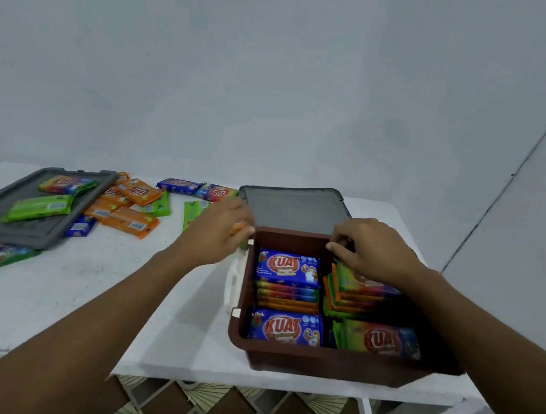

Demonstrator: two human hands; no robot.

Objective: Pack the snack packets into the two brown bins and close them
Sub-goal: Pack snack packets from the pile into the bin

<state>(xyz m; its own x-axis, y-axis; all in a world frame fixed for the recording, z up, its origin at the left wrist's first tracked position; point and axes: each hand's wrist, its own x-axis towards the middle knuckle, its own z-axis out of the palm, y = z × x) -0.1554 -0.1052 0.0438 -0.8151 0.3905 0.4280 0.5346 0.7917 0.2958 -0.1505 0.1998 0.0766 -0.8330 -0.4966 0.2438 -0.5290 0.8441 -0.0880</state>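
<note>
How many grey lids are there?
2. One grey lid lies on the left of the table with packets on it; the other sits behind the brown bin.

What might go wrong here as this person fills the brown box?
The brown plastic bin sits right at the white table's front edge; a push might slide it off. The packet stack under the right hand looks tall and uneven, so the grey lid behind the bin may not shut flat. The other grey lid carries loose packets that would likely spill when lifted.
</note>
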